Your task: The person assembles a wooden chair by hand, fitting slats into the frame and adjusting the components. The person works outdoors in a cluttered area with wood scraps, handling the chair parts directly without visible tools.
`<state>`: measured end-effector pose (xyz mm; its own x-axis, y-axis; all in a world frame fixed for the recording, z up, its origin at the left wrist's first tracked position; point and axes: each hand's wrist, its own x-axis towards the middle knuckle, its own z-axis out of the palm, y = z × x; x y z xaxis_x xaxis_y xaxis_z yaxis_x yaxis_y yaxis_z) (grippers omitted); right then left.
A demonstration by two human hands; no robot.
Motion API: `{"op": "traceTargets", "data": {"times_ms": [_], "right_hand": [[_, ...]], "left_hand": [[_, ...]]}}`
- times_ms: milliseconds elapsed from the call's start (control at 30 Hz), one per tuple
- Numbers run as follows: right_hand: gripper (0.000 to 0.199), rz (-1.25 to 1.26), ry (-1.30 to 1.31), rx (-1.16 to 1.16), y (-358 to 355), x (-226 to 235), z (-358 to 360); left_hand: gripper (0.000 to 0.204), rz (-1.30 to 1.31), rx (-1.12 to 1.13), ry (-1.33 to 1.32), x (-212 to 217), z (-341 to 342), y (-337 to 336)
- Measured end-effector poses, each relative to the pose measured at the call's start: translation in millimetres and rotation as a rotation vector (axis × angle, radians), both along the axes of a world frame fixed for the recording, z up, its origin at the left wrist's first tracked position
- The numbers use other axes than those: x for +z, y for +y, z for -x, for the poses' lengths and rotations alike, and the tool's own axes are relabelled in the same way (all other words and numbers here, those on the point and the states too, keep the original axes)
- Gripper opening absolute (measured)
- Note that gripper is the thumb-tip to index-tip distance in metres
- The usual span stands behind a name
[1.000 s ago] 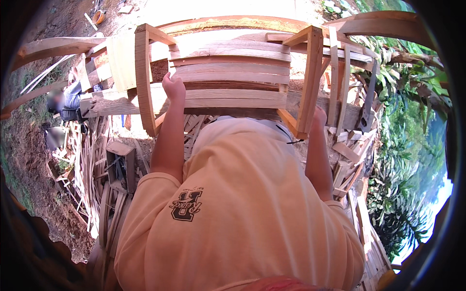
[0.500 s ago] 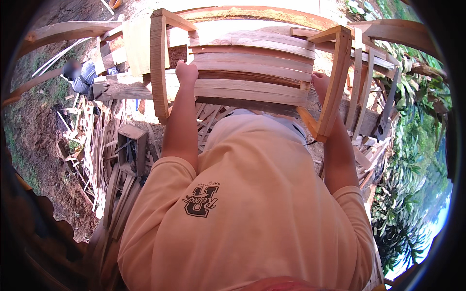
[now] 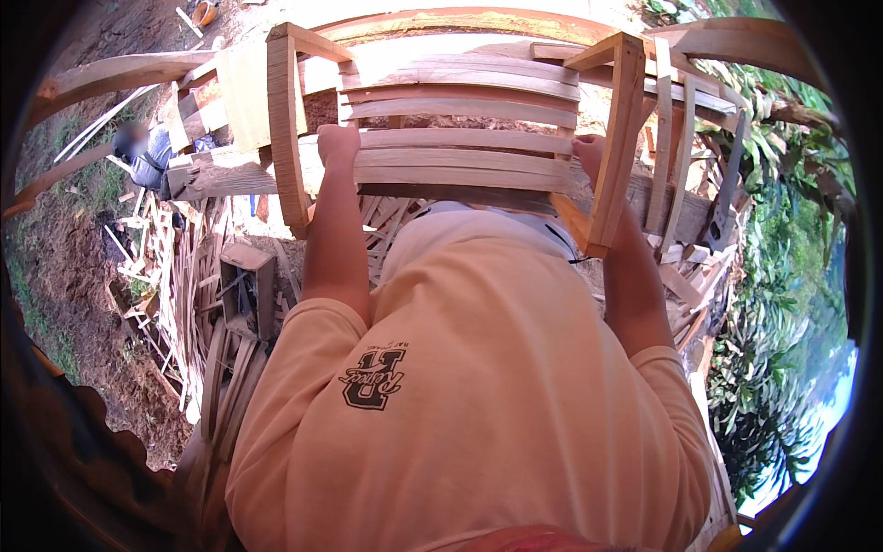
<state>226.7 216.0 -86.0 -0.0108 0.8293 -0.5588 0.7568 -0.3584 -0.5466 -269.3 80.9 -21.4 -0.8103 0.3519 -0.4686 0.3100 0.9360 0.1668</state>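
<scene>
My left hand [image 3: 339, 145] is closed on the left end of a pale wooden slat [image 3: 460, 140]. At the slat's other end my right hand [image 3: 589, 151] is closed too, its fingers partly hidden behind an upright. The slat lies crosswise between a left wooden frame [image 3: 289, 138] and a right wooden frame [image 3: 618, 147], which look like the two ends of one seat-like piece. Nearer my body is another slat [image 3: 451, 175]. Several more slats [image 3: 460, 78] lie parallel on the far side, with an open gap between them and the held one.
Beneath stands a plank bench [image 3: 221, 177]. A handsaw [image 3: 728, 189] and loose strips [image 3: 682, 166] lean at its right. Wood offcuts [image 3: 198, 285] and a wooden box [image 3: 246, 276] are at lower left. A person [image 3: 152, 158] is at far left; plants [image 3: 773, 368] grow on the right.
Both hands and the slat between them sit closer to the near slat, and the gap to the far slats has widened. The whole view has shifted slightly, moving the frames left.
</scene>
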Motion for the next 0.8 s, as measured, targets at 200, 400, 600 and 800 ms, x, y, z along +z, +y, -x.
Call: {"op": "traceTargets", "data": {"times_ms": [200, 400, 600, 800], "right_hand": [[0.024, -0.067, 0.128, 0.023, -14, -26, -24], [0.024, -0.023, 0.19, 0.02, -20, -26, -25], [0.025, 0.024, 0.223, 0.004, -22, -28, -27], [0.028, -0.143, 0.24, 0.038, -30, -35, -30]], "left_hand": [[0.057, 0.028, -0.069, 0.011, -7, -4, -3], [0.054, 0.037, -0.05, 0.03, -10, -4, -5], [0.053, 0.031, -0.08, 0.036, -4, -7, -5], [0.051, 0.008, -0.047, 0.045, -6, -8, -4]]}}
